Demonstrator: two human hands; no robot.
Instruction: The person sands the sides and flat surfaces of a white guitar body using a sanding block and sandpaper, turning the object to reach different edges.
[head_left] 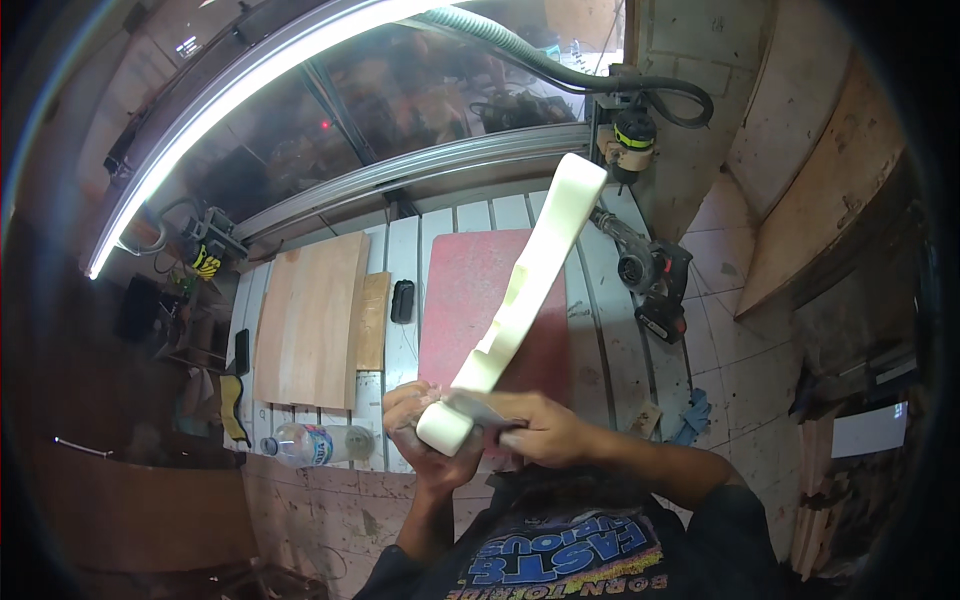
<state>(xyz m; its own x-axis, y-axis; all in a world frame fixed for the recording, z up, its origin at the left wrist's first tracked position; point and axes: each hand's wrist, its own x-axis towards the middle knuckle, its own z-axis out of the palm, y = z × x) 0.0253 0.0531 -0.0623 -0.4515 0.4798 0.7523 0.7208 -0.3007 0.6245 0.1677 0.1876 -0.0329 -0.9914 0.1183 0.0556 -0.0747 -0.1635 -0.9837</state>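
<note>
A long, pale cream curved piece (pixel 535 270) with shallow notches along its left edge slants up and away from me over the worktable. My left hand (pixel 408 424) is closed around its near end from the left and below. Across that same end, just above the rounded tip, my right hand (pixel 550 424) presses a grey sheet (pixel 478 407) that looks like sandpaper. The right fingers are closed on the sheet, and part of it is hidden beneath them. Under the piece lies a faded red board (pixel 465 290) on the table.
On the white slatted table (pixel 402 245) lie a wooden panel (pixel 310 320), a small black tray (pixel 403 301) and a plastic bottle (pixel 315 444). A cordless blower (pixel 650 275) and a blue cloth (pixel 692 418) rest at the right. A lit tube lamp (pixel 190 140) arches overhead.
</note>
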